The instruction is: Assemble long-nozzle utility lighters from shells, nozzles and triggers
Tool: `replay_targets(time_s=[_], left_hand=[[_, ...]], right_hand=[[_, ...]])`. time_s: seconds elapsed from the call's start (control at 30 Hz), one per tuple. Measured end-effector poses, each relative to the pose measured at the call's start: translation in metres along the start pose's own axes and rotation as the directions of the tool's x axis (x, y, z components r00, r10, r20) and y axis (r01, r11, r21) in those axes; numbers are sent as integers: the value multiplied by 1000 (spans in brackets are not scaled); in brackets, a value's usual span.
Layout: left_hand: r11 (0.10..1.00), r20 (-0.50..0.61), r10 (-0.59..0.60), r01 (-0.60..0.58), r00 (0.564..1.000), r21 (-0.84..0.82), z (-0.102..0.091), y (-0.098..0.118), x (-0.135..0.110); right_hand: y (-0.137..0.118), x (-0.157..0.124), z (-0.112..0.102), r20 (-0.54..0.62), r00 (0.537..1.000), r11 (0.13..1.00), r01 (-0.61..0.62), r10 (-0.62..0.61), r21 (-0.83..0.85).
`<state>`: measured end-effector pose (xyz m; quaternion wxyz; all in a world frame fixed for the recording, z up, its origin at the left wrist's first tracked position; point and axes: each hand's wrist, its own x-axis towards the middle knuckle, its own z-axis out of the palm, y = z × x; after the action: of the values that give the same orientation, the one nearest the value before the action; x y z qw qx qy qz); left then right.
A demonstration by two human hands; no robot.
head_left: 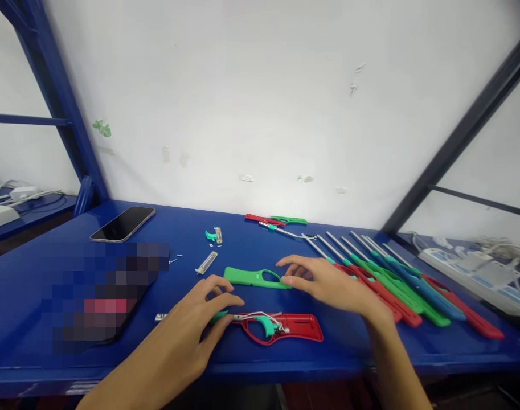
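My left hand [200, 322] is over the metal tube of an opened lighter, fingers curved and apart. Its thumb is beside the turquoise collar [219, 316], with index finger and thumb on either side; contact is unclear. The lighter's red handle half [300, 326] lies inside up, holding a turquoise trigger [266, 326] and white wires [260, 314]. Beyond it lies a green handle half [245, 277] with a loop at its right end. My right hand [322, 279] is at that end, thumb tip at the green plastic and index finger raised apart from the thumb.
Several assembled lighters [383, 279] lie in a row at right. A transparent lighter fluid tank [207, 262] and another with a trigger [217, 235] lie mid-table. More lighter parts [277, 221] sit by the wall. A phone [123, 224] and a blurred dark object [114, 290] are left.
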<state>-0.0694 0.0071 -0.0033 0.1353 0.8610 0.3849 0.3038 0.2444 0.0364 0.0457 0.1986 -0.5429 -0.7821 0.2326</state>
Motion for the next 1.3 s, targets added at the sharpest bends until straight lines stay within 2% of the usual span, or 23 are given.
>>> replay_targets(time_s=[0.1, 0.27, 0.4, 0.5, 0.63, 0.77, 0.87, 1.07, 1.2, 1.3], left_hand=[[1000, -27, -3, 3, 1000, -8, 3, -3, 4], [997, -106, 65, -60, 992, 45, 12, -6, 13], [987, -174, 122, -101, 977, 125, 15, -7, 15], [981, -181, 134, -105, 974, 160, 16, -7, 13], [979, -152, 133, -105, 979, 176, 17, -7, 12], [983, -129, 118, -98, 985, 156, 17, -5, 12], [986, -123, 118, -101, 985, 136, 17, -5, 11], [985, -134, 136, -120, 982, 125, 16, -5, 11], [987, -127, 136, -123, 982, 108, 16, -4, 11], [987, -127, 135, -123, 983, 102, 15, -4, 10]], right_hand=[[4, 11, -4, -13, 1000, 999, -25, 24, -21], [17, 3, -6, -192, 979, 992, -89, 70, -90], [28, 9, -21, -313, 942, 960, -188, 118, -205], [31, 41, -32, -282, 953, 931, -201, 113, -305], [34, 109, -34, -212, 965, 895, -227, 154, -383], [44, 164, -29, -212, 936, 848, -347, 282, -401], [55, 183, -28, -198, 917, 829, -399, 347, -392], [67, 188, -32, -154, 902, 835, -432, 404, -341], [59, 182, -37, -165, 909, 871, -414, 382, -264], [47, 169, -49, -215, 919, 912, -370, 331, -178]])
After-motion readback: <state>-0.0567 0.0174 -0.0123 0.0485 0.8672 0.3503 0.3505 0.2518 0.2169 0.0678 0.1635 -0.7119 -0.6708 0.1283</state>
